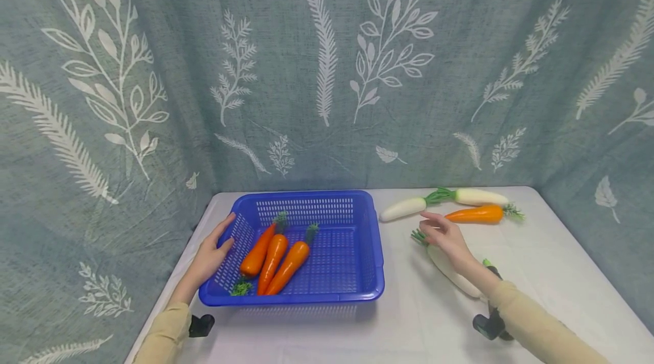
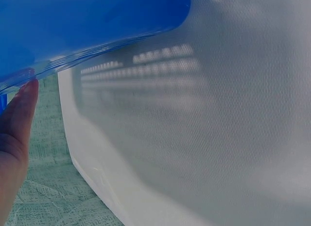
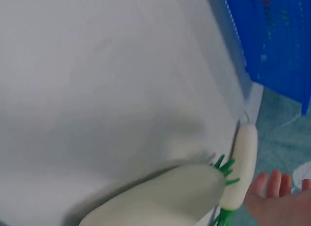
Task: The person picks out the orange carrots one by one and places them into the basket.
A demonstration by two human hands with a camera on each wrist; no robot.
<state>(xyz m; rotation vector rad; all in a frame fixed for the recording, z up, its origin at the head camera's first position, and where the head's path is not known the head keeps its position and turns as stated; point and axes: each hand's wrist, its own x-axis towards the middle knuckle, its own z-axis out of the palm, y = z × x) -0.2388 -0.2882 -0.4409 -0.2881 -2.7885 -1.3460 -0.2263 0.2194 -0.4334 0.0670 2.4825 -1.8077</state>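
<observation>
A blue plastic basket (image 1: 369, 262) stands on the table with three orange carrots (image 1: 292, 264) in it. My left hand (image 1: 208, 256) lies at the basket's left rim, thumb and fingers fairly straight; in the left wrist view a fingertip touches the rim. Over a white radish (image 1: 449, 270) hovers my right hand (image 1: 445, 237), its fingers loosely bent and nothing between them. The right wrist view shows that hand's fingers apart from a radish (image 3: 244, 163), with a bigger radish (image 3: 160, 199) nearer the camera. Part of the radish below the right arm is hidden.
Farther back on the right lie two white radishes with green tops, one on the left (image 1: 403, 209) and one on the right (image 1: 481, 197), and an orange carrot (image 1: 475, 214). A white cloth (image 1: 409, 324) covers the table. Green leaf-patterned curtains (image 1: 327, 142) hang behind and beside it.
</observation>
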